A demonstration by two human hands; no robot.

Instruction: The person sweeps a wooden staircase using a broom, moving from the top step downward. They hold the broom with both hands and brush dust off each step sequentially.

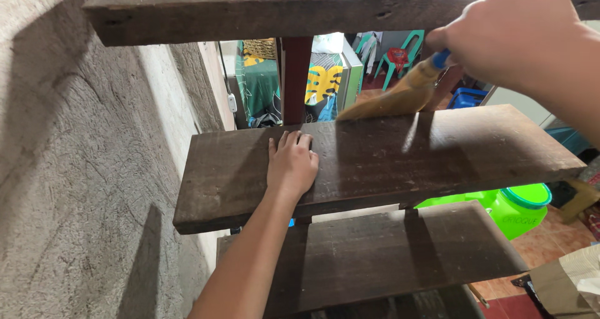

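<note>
Rough plastered wall at far left. Left hand flat and spread, palm down on middle wooden step, gripping nothing, just bracing. Three dark plank steps in view: one above, the middle one, one below. Right hand closed around blue handle of one soft broom, straw bristles touching back edge of middle step. Broom likely light, bristles floppy and bending, handle stiff; best held at handle close to bristle head. Planks look heavy, rigid, rough-grained. One green bucket below right, two green plastic chairs beyond.
</note>
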